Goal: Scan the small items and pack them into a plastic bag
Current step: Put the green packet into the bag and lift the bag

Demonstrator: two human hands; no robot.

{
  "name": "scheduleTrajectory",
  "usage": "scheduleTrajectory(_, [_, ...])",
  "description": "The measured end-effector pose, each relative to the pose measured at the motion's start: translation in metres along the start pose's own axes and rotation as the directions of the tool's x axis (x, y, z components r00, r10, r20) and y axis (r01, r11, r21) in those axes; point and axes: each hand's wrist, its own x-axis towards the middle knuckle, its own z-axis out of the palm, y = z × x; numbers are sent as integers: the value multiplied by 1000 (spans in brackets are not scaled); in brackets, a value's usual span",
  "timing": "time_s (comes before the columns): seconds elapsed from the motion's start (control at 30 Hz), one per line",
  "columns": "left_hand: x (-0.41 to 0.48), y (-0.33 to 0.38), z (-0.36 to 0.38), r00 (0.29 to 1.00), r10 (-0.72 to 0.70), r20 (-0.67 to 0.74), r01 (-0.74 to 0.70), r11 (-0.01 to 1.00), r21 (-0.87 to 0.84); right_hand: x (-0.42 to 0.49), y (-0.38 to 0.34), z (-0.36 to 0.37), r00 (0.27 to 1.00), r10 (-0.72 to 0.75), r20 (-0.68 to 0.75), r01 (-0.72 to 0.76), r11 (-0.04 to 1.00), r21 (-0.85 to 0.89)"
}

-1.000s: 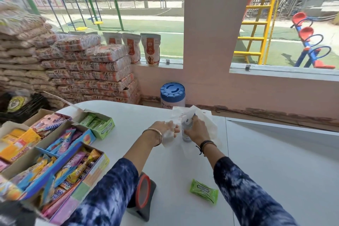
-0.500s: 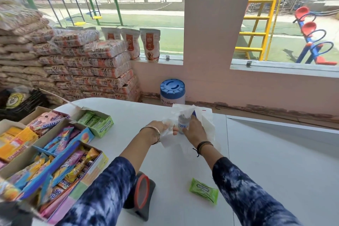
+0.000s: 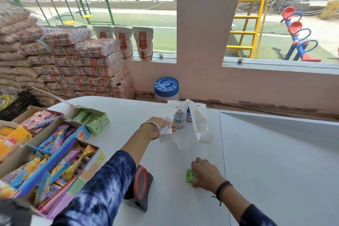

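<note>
Left hand (image 3: 161, 124), arm stretched forward over the white worktop (image 3: 266, 161), pinches the edge of the thin white plastic bag (image 3: 199, 124), grip clenched on it; two small blue-labelled bottles (image 3: 178, 120) stand upright inside. Right hand (image 3: 206, 175), nearer than the bag, lies palm-down, fingers closing on the small green gum packet (image 3: 190, 175) lying flat on the worktop.

Shop: candy boxes (image 3: 55, 145), scanner (image 3: 140, 182)

Bright daylight floods through the windows (image 3: 128, 5); wide-angle bending at edges; candy boxes (image 3: 45, 152) blurred lower left.
</note>
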Motion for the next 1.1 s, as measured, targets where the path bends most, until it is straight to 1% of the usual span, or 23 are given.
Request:
scheduleTrajectory(0.1, [-2,3,3,1000,11,-19,-11,1000,-12,-6,-4,-4,998,-63,-1,63,997,-33])
scheduleTrajectory(0.13, [1,1,1,1000,17,-26,-17,1000,-7,-8,-7,-9,996,-84,-34,84,996,0])
scheduleTrajectory(0.17, [1,0,0,999,25,-29,-26,1000,-18,-9,-9,-16,992,-87,-94,96,992,86])
scheduleTrajectory(0.2, [3,0,-2,999,31,-31,-33,998,-55,-8,-12,-28,983,-69,-172,105,972,211])
scheduleTrajectory(0.27, [10,-3,-5,998,40,-50,-43,997,-61,0,-18,-53,939,30,-342,135,884,448])
scheduleTrajectory(0.3, [13,-5,-5,997,52,-65,-55,997,-46,8,-20,-64,909,95,-407,140,848,511])
scheduleTrajectory(0.33, [12,-5,-5,996,56,-66,-59,998,-37,18,-23,-74,882,160,-444,127,825,550])
scheduleTrajectory(0.4, [12,-4,-4,998,48,-51,-51,997,-57,45,-29,-86,851,256,-458,77,802,593])
scheduleTrajectory(0.47, [13,-4,-5,997,56,-59,-58,998,-31,72,-35,-87,859,278,-429,27,813,582])
scheduleTrajectory(0.53, [25,-6,-8,997,45,-63,-49,997,-62,93,-37,-82,878,265,-399,-15,848,529])
scheduleTrajectory(0.57, [25,-6,-9,997,31,-76,-33,999,-26,102,-35,-79,888,248,-387,-27,868,495])
scheduleTrajectory(0.67, [31,-6,-11,998,-18,-53,13,995,-100,116,-23,-68,910,213,-357,-81,933,350])
scheduleTrajectory(0.73, [34,-4,-10,999,-13,-48,9,997,-82,120,-12,-57,915,191,-355,-106,964,245])
scheduleTrajectory(0.8, [37,-3,-9,998,12,-57,-16,998,-60,118,-7,-52,932,185,-310,-119,968,219])
scheduleTrajectory(0.83, [41,-5,-9,997,23,-78,-27,998,-50,113,-6,-52,937,185,-297,-115,964,238])
scheduleTrajectory(0.87, [46,-7,-9,998,37,-60,-38,999,-22,106,-7,-54,928,180,-327,-87,956,279])
scheduleTrajectory(0.9, [46,-9,-12,999,39,-28,-39,999,4,97,-7,-57,897,169,-408,-25,942,335])
scheduleTrajectory(0.93, [45,-8,-14,1000,-7,8,7,1000,-3,85,-8,-60,822,152,-548,62,934,353])
scheduleTrajectory(0.97, [43,-9,-17,1000,-28,-6,28,999,26,70,-10,-65,704,134,-698,128,942,310])
scheduleTrajectory(1.0, [42,-10,-20,999,-29,-46,31,998,63,56,-9,-69,560,130,-818,124,963,238])
scheduleTrajectory(1.03, [41,-13,-24,997,-17,-73,26,992,120,45,-5,-71,453,175,-874,74,970,232])
scheduleTrajectory(1.07, [40,-15,-27,997,-11,-74,26,979,203,38,2,-69,424,286,-859,-22,952,306])
scheduleTrajectory(1.1, [38,-17,-30,999,-28,-38,37,958,286,33,9,-68,500,418,-758,-128,902,413])
